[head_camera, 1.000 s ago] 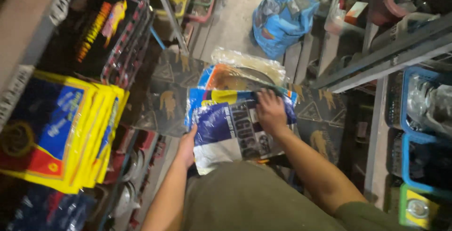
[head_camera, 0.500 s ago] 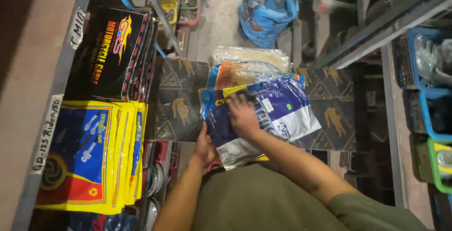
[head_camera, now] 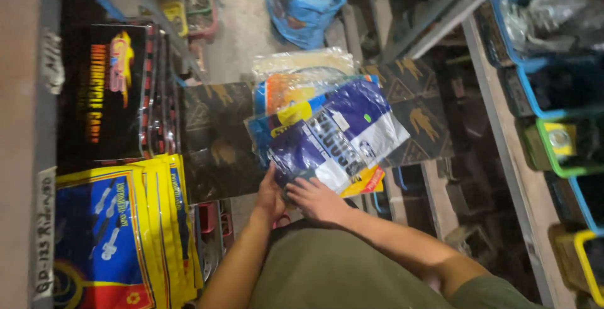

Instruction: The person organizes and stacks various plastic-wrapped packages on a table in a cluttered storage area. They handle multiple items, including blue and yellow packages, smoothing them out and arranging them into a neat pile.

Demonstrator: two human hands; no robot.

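Note:
A fanned stack of flat plastic packets lies on a black patterned board (head_camera: 214, 133) in front of me. The top packet (head_camera: 340, 136) is blue and white; orange, yellow and clear packets (head_camera: 296, 63) show beneath and behind it. My left hand (head_camera: 270, 196) grips the near left edge of the stack. My right hand (head_camera: 318, 199) rests with fingers spread on the near corner of the top blue packet, pressing it against the stack.
Yellow and blue hanging packets (head_camera: 119, 233) and a black printed pack (head_camera: 104, 95) fill the left rack. Blue, green and yellow bins (head_camera: 553, 145) line the right shelf. A blue plastic bag (head_camera: 305, 4) lies on the floor ahead.
My right hand has slid from the upper middle of the blue packet down to its near edge. The view has shifted, and the blue packet now lies tilted to the right.

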